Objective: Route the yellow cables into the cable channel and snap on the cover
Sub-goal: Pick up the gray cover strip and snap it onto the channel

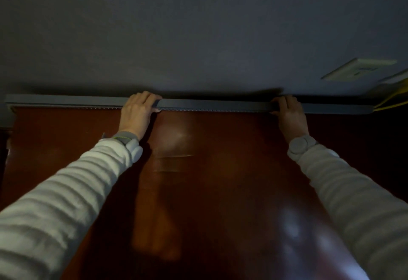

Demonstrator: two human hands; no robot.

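Observation:
A long grey cable channel [66, 101] runs along the far edge of the wooden table where it meets the wall. Its grey cover [212, 105] lies over the channel between my hands. My left hand [138, 112] grips the cover and channel left of centre, fingers over the top and thumb underneath. My right hand [289, 114] clasps them further right. Yellow cables [390, 101] come out of the channel's right end and rise toward the wall. The cables inside the channel are hidden.
A glossy red-brown table top [209, 180] fills the foreground. A white wall plate [357, 70] sits on the grey wall [198, 25] at the upper right. The scene is dim. Both arms wear pale ribbed sleeves.

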